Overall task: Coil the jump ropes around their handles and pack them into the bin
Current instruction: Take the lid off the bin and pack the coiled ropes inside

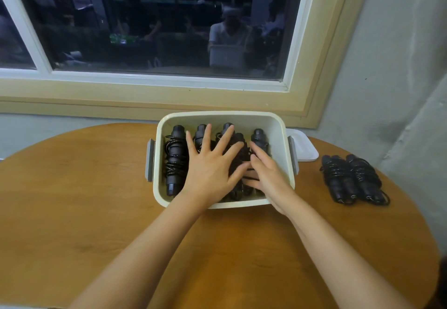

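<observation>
Left hand (208,170): I'm spreading it wide, fingers straight, pressing flat on the coiled jump ropes (176,161) in the bin (225,117).
Right hand (268,175): I'm resting it on the bundles, touching my left thumb. Honestly can't tell if it's gripping anything.
Bin: cream plastic with rounded corners and grey side latches (150,161), sitting on the round wooden surface (96,199).
Ropes: chunky black handles wound in glossy cord. Two more bundles (350,178) are lying right of the bin.

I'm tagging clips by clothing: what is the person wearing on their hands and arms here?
Nothing that shows. The left hand and right hand are bare, with no gloves, rings or watch in view. Both forearms are uncovered down to the frame edge, and no sleeve appears.
</observation>
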